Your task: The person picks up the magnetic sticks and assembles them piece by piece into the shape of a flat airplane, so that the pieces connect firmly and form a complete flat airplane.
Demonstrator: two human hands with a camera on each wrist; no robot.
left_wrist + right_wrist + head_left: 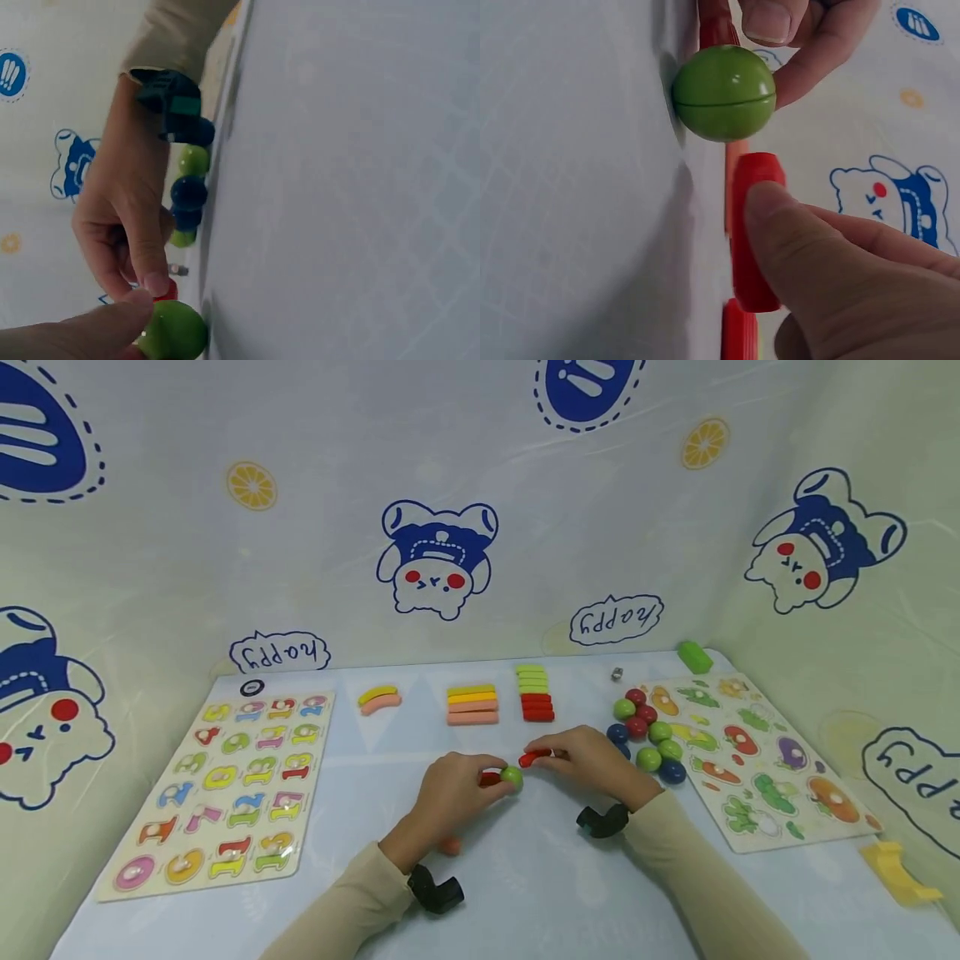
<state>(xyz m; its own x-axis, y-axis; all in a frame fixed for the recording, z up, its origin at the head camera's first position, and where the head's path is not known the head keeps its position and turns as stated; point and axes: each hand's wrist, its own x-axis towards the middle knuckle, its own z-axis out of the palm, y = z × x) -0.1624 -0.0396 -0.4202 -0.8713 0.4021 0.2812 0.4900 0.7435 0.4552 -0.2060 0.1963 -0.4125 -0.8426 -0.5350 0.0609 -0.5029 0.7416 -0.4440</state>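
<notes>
My left hand [453, 789] pinches a short red stick [491, 778] between thumb and fingers. A glossy green ball [724, 93] sits at the end of that stick, close to the tabletop, with the left fingertips right behind it. Opposite, my right hand [581, 756] pinches a second red stick [758, 232] between thumb and fingers. That stick's near end points toward the green ball, with a small gap between them in the right wrist view. In the left wrist view, the left thumb partly hides the right hand's stick.
Green, blue and dark red balls [648, 759] cluster right of the right hand, beside a vegetable puzzle board [712, 793]. A number puzzle board [315, 752] lies at left. Behind the hands are yellow and pink sticks [472, 705], curved pieces [379, 700] and green and red sticks [535, 693].
</notes>
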